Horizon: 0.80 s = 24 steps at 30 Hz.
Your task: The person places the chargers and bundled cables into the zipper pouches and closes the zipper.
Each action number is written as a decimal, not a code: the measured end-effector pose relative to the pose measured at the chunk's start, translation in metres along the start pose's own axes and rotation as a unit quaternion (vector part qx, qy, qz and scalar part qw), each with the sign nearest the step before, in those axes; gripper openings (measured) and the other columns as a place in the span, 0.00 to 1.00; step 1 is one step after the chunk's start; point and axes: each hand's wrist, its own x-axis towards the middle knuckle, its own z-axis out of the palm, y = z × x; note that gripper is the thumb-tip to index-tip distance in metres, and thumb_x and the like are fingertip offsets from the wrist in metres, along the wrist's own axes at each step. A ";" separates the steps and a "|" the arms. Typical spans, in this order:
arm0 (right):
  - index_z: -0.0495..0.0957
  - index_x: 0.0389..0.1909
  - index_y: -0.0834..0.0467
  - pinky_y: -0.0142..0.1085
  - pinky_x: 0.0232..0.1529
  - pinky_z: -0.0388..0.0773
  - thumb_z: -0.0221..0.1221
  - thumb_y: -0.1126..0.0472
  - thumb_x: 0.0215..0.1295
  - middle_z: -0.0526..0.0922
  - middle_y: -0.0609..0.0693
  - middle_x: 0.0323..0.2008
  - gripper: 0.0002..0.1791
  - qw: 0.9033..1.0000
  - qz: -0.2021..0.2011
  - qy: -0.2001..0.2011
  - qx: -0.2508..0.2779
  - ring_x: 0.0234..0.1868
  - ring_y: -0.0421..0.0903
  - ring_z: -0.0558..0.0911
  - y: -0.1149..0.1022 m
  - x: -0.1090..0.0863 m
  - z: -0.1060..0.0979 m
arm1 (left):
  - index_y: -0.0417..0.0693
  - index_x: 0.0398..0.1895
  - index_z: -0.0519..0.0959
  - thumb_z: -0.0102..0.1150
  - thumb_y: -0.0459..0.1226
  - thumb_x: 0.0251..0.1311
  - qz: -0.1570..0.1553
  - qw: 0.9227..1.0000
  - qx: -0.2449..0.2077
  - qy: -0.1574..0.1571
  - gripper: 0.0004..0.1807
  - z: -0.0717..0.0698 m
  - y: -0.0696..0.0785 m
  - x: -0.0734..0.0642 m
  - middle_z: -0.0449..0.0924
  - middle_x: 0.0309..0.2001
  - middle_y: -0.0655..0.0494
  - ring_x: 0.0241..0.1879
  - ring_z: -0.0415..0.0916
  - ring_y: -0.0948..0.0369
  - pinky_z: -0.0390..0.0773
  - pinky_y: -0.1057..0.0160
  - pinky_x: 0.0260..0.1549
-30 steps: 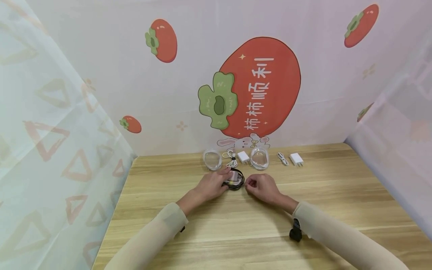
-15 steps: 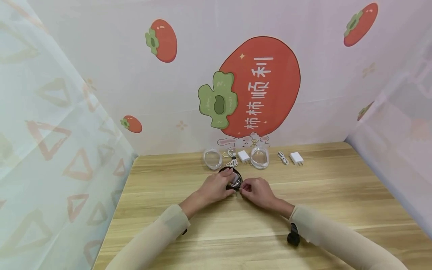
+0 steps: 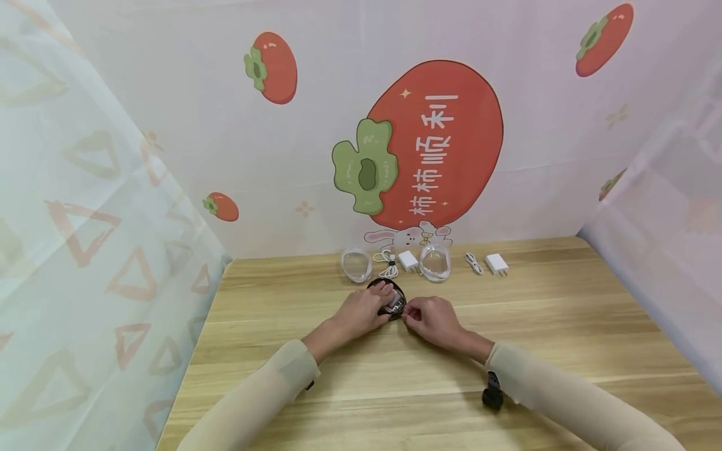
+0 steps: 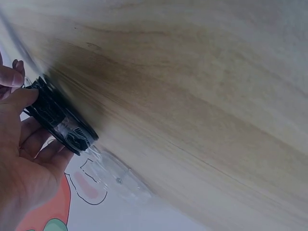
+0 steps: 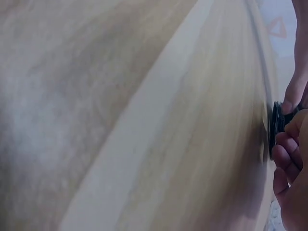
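A small round pouch [image 3: 397, 302] with clear sides and a black rim stands on the wooden table [image 3: 361, 401], with dark and light items showing inside. My left hand [image 3: 362, 311] grips it from the left, the thumb on its near side and the fingers over the far side. In the left wrist view the thumb presses the black rim of the pouch [image 4: 60, 118]. My right hand [image 3: 433, 319] pinches at the pouch's near right edge with thumb and forefinger, the other fingers curled. What lies between those fingertips is mostly hidden.
Along the back of the table lie two clear coiled tubes or cables [image 3: 343, 263], a white cable bundle [image 3: 389, 268], a white charger plug [image 3: 408, 260], a smaller white cable [image 3: 474, 264] and another white plug [image 3: 496, 264]. Printed cloth walls [image 3: 304, 156] enclose the table.
My right hand has moved left from beside the pouch to its edge and pinches there. The left hand has tilted the pouch and shifted it slightly.
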 end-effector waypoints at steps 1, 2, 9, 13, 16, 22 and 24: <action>0.87 0.29 0.50 0.27 0.27 0.76 0.71 0.63 0.58 0.84 0.36 0.24 0.04 1.000 -0.001 0.001 -0.002 0.24 0.28 0.77 0.001 0.000 -0.001 | 0.43 0.73 0.76 0.70 0.46 0.69 0.001 1.000 -0.001 0.001 0.33 0.000 0.000 0.000 0.74 0.74 0.48 0.73 0.72 0.50 0.83 0.50 0.60; 0.88 0.29 0.50 0.27 0.27 0.76 0.71 0.64 0.58 0.84 0.37 0.24 0.04 1.000 0.000 0.001 -0.004 0.24 0.28 0.77 0.002 0.000 -0.002 | 0.43 0.73 0.76 0.70 0.46 0.69 0.001 1.000 -0.002 0.000 0.33 0.000 0.000 0.000 0.74 0.74 0.48 0.73 0.72 0.51 0.83 0.50 0.60; 0.89 0.31 0.52 0.28 0.28 0.78 0.70 0.63 0.60 0.86 0.39 0.26 0.02 1.000 -0.009 0.000 -0.011 0.25 0.30 0.79 0.008 0.002 -0.007 | 0.44 0.74 0.75 0.69 0.47 0.70 -0.003 1.000 0.000 -0.017 0.34 0.000 -0.002 0.001 0.73 0.75 0.49 0.74 0.71 0.52 0.83 0.52 0.61; 0.88 0.31 0.52 0.29 0.29 0.79 0.71 0.64 0.58 0.87 0.40 0.26 0.04 0.999 -0.021 0.008 -0.028 0.26 0.32 0.80 0.012 0.004 -0.009 | 0.44 0.75 0.73 0.68 0.47 0.70 -0.001 1.000 0.001 -0.019 0.34 0.001 -0.003 0.001 0.73 0.75 0.49 0.74 0.71 0.52 0.84 0.52 0.59; 0.88 0.31 0.51 0.29 0.29 0.78 0.72 0.64 0.57 0.87 0.39 0.27 0.04 0.999 -0.025 0.009 -0.044 0.26 0.32 0.80 0.016 0.005 -0.011 | 0.43 0.75 0.73 0.68 0.47 0.70 0.002 1.000 -0.001 -0.020 0.34 0.002 -0.003 0.001 0.72 0.75 0.49 0.74 0.71 0.52 0.84 0.52 0.60; 0.88 0.31 0.52 0.31 0.29 0.78 0.71 0.64 0.58 0.87 0.40 0.27 0.03 0.999 -0.028 0.012 -0.044 0.27 0.33 0.80 0.021 0.007 -0.012 | 0.43 0.74 0.74 0.69 0.46 0.69 0.006 1.000 -0.004 -0.019 0.33 0.001 -0.003 0.002 0.73 0.74 0.48 0.74 0.72 0.51 0.82 0.51 0.62; 0.88 0.31 0.52 0.31 0.28 0.78 0.71 0.64 0.58 0.86 0.40 0.27 0.03 0.999 -0.025 0.013 -0.041 0.27 0.33 0.80 0.020 0.007 -0.012 | 0.43 0.74 0.74 0.69 0.46 0.69 0.007 1.000 -0.003 -0.023 0.33 0.001 -0.004 0.002 0.73 0.74 0.48 0.74 0.71 0.51 0.82 0.51 0.62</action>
